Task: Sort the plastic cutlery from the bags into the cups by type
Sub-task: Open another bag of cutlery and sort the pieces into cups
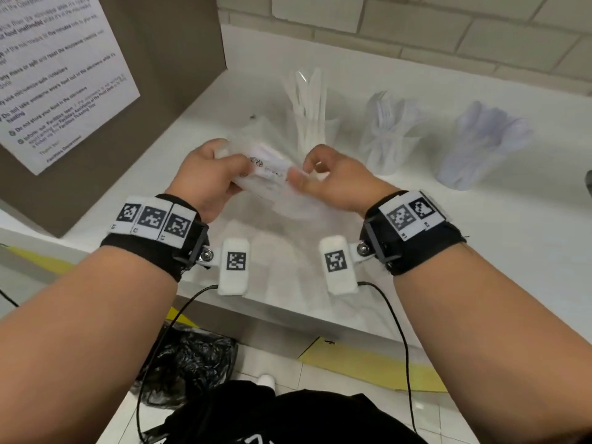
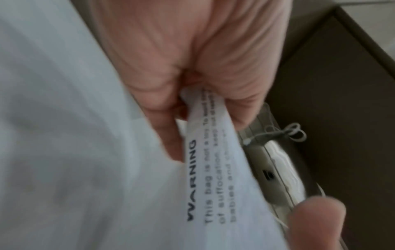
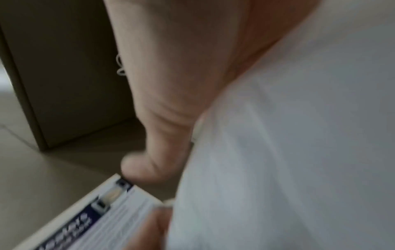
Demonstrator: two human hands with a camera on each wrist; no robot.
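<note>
Both hands hold a clear plastic bag (image 1: pixel 269 174) with printed labels above the white counter (image 1: pixel 480 251). My left hand (image 1: pixel 208 174) grips its left end; in the left wrist view the fingers (image 2: pixel 192 67) pinch the bag's warning strip (image 2: pixel 213 160). My right hand (image 1: pixel 323 177) pinches the bag's right end, and the bag (image 3: pixel 288 152) fills the right wrist view. Behind stand three clear cups: one with knives (image 1: pixel 312 123), one with forks (image 1: pixel 389 136), one with spoons (image 1: pixel 480 145). The bag's contents are too blurred to tell.
A brown box (image 1: pixel 160 75) with a printed notice (image 1: pixel 61 75) stands at the left on the counter. A tiled wall (image 1: pixel 416 27) runs behind the cups. Below the counter edge lie a black plastic bag (image 1: pixel 189 363) and yellow card (image 1: pixel 368 363) on the floor.
</note>
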